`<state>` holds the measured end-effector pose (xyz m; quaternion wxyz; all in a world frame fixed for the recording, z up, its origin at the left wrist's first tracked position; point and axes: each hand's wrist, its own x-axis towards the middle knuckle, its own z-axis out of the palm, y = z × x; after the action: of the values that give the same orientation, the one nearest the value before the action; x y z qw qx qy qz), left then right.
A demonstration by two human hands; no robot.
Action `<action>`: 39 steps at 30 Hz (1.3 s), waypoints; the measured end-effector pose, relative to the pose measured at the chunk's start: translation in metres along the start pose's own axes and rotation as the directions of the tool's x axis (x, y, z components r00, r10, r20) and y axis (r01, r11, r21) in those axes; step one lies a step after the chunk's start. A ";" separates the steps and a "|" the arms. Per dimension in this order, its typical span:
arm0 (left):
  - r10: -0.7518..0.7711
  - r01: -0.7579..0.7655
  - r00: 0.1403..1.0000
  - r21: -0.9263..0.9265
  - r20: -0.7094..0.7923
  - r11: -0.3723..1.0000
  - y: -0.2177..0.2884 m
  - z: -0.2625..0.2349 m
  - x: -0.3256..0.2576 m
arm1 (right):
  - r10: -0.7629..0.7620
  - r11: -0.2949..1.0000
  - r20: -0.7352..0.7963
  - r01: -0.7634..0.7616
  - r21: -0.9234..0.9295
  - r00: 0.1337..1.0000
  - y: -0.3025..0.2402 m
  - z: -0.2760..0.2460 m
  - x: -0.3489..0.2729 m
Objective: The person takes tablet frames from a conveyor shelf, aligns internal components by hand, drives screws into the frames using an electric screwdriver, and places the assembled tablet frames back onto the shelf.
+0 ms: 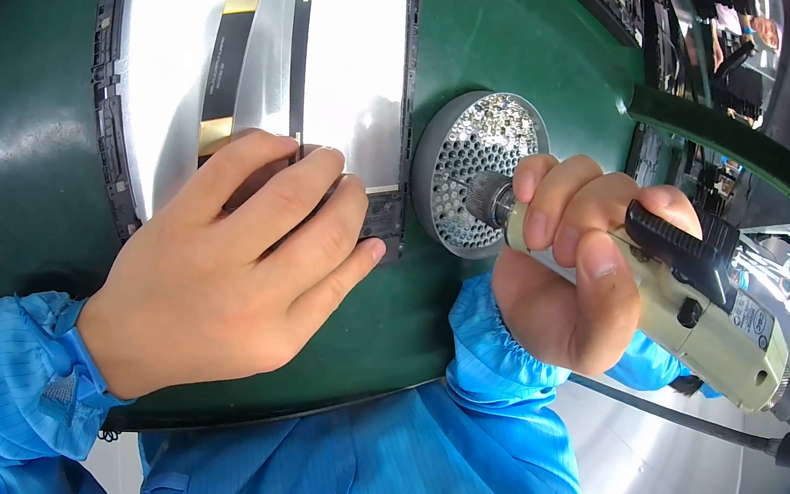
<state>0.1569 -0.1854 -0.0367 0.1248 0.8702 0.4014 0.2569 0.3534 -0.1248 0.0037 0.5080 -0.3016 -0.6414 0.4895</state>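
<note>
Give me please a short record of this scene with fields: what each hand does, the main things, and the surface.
left hand: left hand lies flat, fingers spread, on the lower part of the silver panel
right hand: right hand grips the electric screwdriver, tip pointing at the round perforated screw dish
panel: black frame, dark ribbon strips along its middle
dish: holds small shiny screws
surface: green mat
clothing: blue sleeves

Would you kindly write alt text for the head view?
A left hand presses flat on an open tablet back panel on a green mat, while the right hand holds an electric screwdriver over a perforated screw dish.
</note>
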 end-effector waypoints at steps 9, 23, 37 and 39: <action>0.006 -0.006 1.000 0.003 -0.009 1.000 -0.001 -0.002 -0.003 | -0.012 1.000 -0.036 0.011 -0.025 0.999 -0.001 0.010 0.000; 0.028 -0.023 0.999 -0.143 0.035 0.989 -0.006 -0.012 -0.016 | 0.044 0.999 -0.010 -0.043 0.026 0.999 -0.050 0.009 -0.007; 0.009 -0.035 0.992 -0.210 -0.123 0.977 -0.009 0.001 -0.014 | 0.012 0.999 0.176 -0.021 0.046 0.984 -0.028 0.044 -0.021; 0.012 -0.040 0.991 -0.215 -0.132 0.976 -0.008 0.006 -0.012 | 0.006 1.000 0.144 -0.010 0.025 0.990 -0.025 0.040 -0.022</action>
<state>0.1486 -0.1890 -0.0492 0.1896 0.8379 0.3668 0.3570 0.3244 -0.1652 0.0187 0.4622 -0.2615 -0.6690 0.5200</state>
